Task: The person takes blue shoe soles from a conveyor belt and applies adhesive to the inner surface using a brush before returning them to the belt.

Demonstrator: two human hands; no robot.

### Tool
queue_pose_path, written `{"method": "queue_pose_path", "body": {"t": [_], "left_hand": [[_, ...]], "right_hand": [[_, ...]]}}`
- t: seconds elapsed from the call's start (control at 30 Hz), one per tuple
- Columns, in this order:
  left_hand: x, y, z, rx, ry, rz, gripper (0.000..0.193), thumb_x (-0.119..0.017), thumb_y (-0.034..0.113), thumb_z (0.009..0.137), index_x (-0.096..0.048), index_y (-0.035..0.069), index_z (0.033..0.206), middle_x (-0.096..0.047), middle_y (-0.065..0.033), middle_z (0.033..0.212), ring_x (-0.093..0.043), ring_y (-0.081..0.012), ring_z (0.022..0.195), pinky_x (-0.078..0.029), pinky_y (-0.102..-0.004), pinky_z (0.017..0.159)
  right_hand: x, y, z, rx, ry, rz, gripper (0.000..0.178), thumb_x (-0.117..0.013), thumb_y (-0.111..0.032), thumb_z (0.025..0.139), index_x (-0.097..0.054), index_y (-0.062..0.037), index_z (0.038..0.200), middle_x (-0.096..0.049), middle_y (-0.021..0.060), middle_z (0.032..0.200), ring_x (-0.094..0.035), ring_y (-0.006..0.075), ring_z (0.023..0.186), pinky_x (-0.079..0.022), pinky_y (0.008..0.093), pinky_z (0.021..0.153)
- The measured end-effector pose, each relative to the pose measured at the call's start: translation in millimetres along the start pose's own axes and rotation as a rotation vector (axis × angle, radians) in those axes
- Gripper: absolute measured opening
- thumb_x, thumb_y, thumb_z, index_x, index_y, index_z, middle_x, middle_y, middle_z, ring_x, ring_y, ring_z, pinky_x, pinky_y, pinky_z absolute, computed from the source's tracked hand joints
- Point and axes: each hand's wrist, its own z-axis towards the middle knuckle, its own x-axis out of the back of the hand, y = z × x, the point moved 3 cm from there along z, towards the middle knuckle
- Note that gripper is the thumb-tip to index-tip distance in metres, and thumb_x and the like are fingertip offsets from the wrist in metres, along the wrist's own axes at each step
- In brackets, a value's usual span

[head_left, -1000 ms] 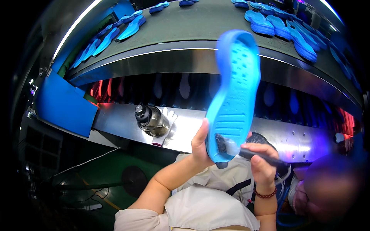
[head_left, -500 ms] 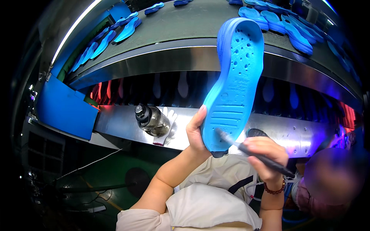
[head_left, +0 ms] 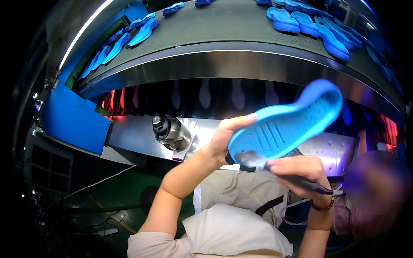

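A blue shoe sole [head_left: 282, 127] is tilted in front of me, its toe end up to the right. My left hand [head_left: 223, 135] grips its heel end from the left, thumb along the edge. In my right hand [head_left: 301, 170] is a brush [head_left: 304, 183] with a dark handle. Its pale, motion-blurred head lies over the heel area of the sole; whether the bristles press on the surface I cannot tell. My right fingers are closed round the handle.
Beyond a metal edge [head_left: 206, 62] runs a dark belt [head_left: 223, 26] carrying blue soles [head_left: 282, 19] on both sides. A dark bottle [head_left: 173, 134] and a white glove [head_left: 190, 131] sit on the metal ledge [head_left: 129, 129]. Another person [head_left: 374, 185] is at the right.
The sole has swung from nearly upright to leaning right, its toe end now lower. My right hand and brush have moved slightly right, and the brush head is lower on the heel area.
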Motion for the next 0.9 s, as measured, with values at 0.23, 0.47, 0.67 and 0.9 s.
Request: {"method": "queue_pose_path", "body": {"t": [0.23,0.47,0.67,0.9], "left_hand": [[-6.8,-2.6,-7.8,0.342,0.097,0.284,0.053,-0.057,0.035,0.084,-0.049,-0.003,0.121,-0.056,-0.0184,0.113,-0.057,-0.0238,0.098,-0.046,-0.0343,0.085],[2.3,-4.4,-13.7,0.338,0.123,0.453,0.058,-0.056,0.039,0.084,-0.047,-0.002,0.125,-0.055,-0.0177,0.116,-0.056,-0.0227,0.102,-0.045,-0.0323,0.086],[7.5,0.8,-19.6,0.274,0.153,0.561,0.06,-0.055,0.041,0.084,-0.046,-0.002,0.126,-0.055,-0.0182,0.116,-0.057,-0.0239,0.101,-0.046,-0.0346,0.087],[25.5,-35.5,0.4,0.147,0.134,-0.103,0.06,-0.044,0.041,0.086,-0.036,0.004,0.132,-0.048,-0.0219,0.123,-0.056,-0.0361,0.101,-0.051,-0.0513,0.077]], "right_hand": [[8.4,4.9,0.3,-0.122,-0.216,-0.01,0.021,-0.065,0.0,0.072,-0.066,-0.0056,0.092,-0.067,0.0096,0.096,-0.066,0.0249,0.084,-0.054,0.0286,0.069],[21.8,11.5,-5.5,-0.129,-0.363,-0.115,0.024,-0.067,-0.001,0.07,-0.066,-0.0052,0.094,-0.067,0.0109,0.096,-0.066,0.0248,0.084,-0.052,0.0307,0.074],[34.0,24.1,-18.5,-0.241,-0.415,-0.191,0.022,-0.066,-0.003,0.073,-0.064,0.0006,0.095,-0.066,0.0165,0.096,-0.066,0.0235,0.08,-0.053,0.0306,0.072],[-13.2,44.8,-20.5,-0.438,0.139,0.278,0.017,-0.061,0.0,0.077,-0.065,0.0032,0.093,-0.067,0.0169,0.09,-0.065,0.0148,0.071,-0.051,0.0237,0.063]]}}
